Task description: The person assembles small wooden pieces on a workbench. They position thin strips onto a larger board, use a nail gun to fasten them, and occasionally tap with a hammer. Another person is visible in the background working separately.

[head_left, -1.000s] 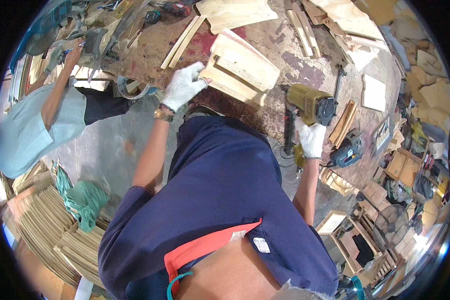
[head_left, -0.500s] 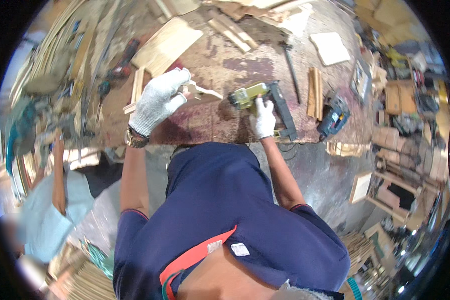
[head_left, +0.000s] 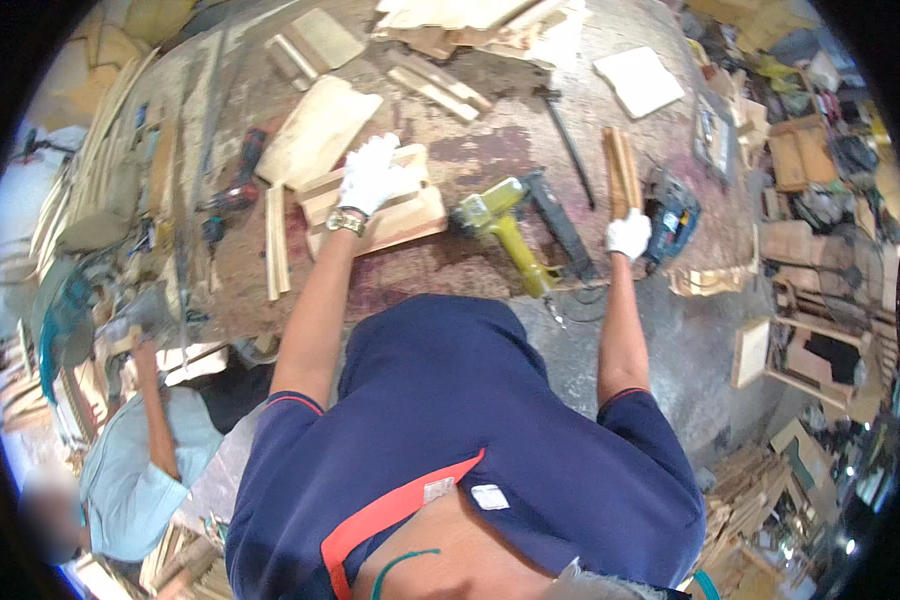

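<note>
While one yellow nail gun [head_left: 500, 225] lies between, left hand [head_left: 373, 174] presses one wooden frame [head_left: 375, 205], right hand [head_left: 628, 233] grips two slats [head_left: 620, 170].

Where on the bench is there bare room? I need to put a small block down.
Bare reddish patch of bench between the left hand, on the wooden frame, and the yellow nail gun. Another between the black bar and the white square board. Crowded near the right hand and along the far edge.

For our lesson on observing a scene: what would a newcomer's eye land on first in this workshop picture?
Probably the yellow nail gun lying mid-bench between two white-gloved hands. The left hand presses on a small wooden frame; the right hand grips a bundle of wooden strips. Offcuts litter the workbench, and another person in a light blue shirt sits lower left.
</note>
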A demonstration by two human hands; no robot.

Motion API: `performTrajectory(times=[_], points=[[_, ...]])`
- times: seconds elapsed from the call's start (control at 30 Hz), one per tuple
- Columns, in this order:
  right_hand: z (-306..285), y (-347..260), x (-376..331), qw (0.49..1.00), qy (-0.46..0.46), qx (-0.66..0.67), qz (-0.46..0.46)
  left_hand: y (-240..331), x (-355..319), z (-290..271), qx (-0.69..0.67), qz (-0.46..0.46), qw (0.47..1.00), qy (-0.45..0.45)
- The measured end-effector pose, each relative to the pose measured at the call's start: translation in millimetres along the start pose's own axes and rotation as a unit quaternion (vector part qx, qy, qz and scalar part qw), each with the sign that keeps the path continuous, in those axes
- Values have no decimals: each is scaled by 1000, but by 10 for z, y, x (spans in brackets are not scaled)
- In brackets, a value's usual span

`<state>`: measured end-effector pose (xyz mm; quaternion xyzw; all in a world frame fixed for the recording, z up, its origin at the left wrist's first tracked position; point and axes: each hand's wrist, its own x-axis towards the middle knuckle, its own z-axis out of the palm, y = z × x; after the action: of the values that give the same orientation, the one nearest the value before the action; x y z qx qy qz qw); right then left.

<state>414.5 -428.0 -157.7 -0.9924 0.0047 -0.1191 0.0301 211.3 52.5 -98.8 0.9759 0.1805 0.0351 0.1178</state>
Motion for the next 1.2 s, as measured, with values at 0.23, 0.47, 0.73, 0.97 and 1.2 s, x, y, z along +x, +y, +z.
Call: performTrajectory(times=[0.23, 0.47, 0.73, 0.97, 1.2], points=[[105, 86, 146, 1000, -12, -10, -5, -565, -794, 122, -5, -104, 989, 103], [369, 289, 237, 995, -90, 22, 28, -578, -1780, 220, -77, -229, 959, 146], [157, -265, 144, 884, -211, 415, 36, -517, -2340, 253, -114, -316, 917, 214], [-910, -2098, -1238, 841, -156, 419, -306, -485, -2176, 163, -453, -379, 796, 135], [-928, -2556, -1833, 748, -123, 316, -570, -595, -1857, 381, -692, -380, 581, 198]])
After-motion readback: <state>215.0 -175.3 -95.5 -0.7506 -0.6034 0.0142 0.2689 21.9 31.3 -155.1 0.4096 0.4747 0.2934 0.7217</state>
